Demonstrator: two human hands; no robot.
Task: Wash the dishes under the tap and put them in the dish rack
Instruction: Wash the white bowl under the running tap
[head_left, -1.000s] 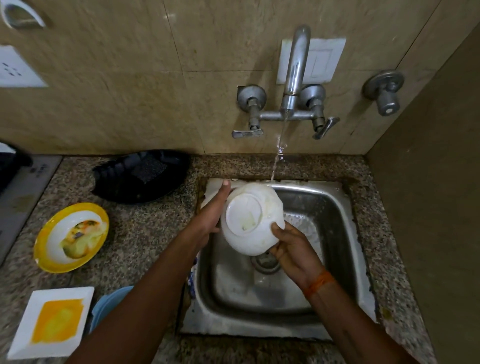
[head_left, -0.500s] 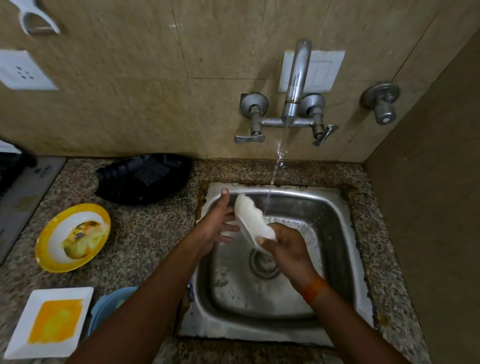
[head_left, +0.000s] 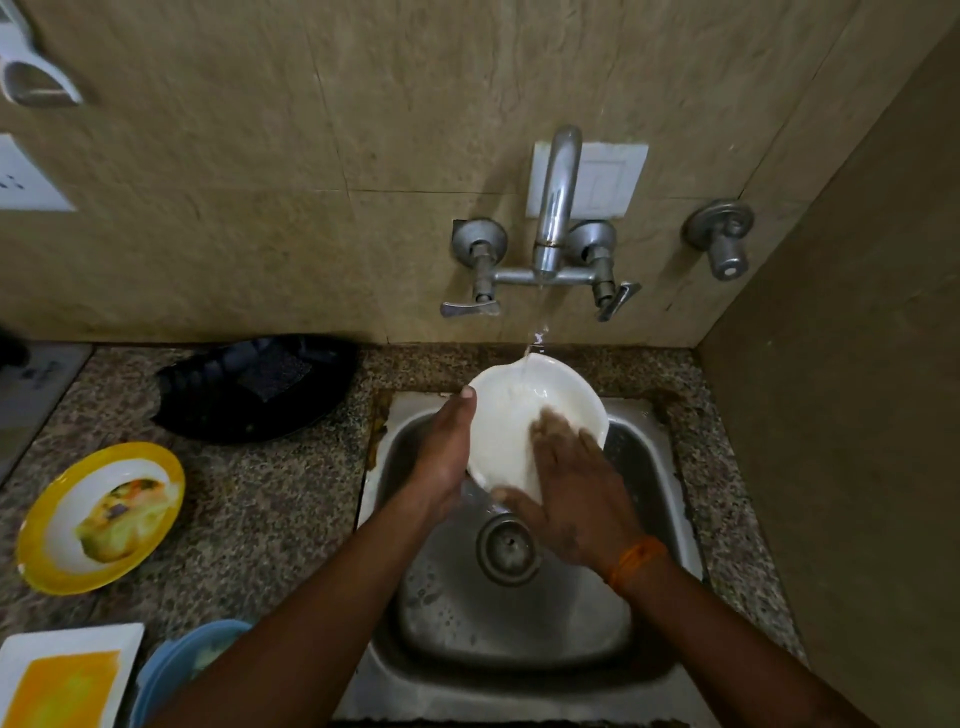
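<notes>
I hold a white bowl tilted over the steel sink, its inside facing me, under the stream from the wall tap. My left hand grips the bowl's left rim, thumb up along the edge. My right hand lies flat inside the bowl, fingers spread and blurred, thumb at the lower rim. Water hits the bowl's upper rim.
On the granite counter at left sit a black tray holding a scrub pad, a dirty yellow-rimmed plate, a white square plate with orange residue and a blue dish. A side wall closes the right.
The bowl has been turned from base-up to inside-up and lifted toward the tap. My right hand went from gripping the lower rim to rubbing flat inside it.
</notes>
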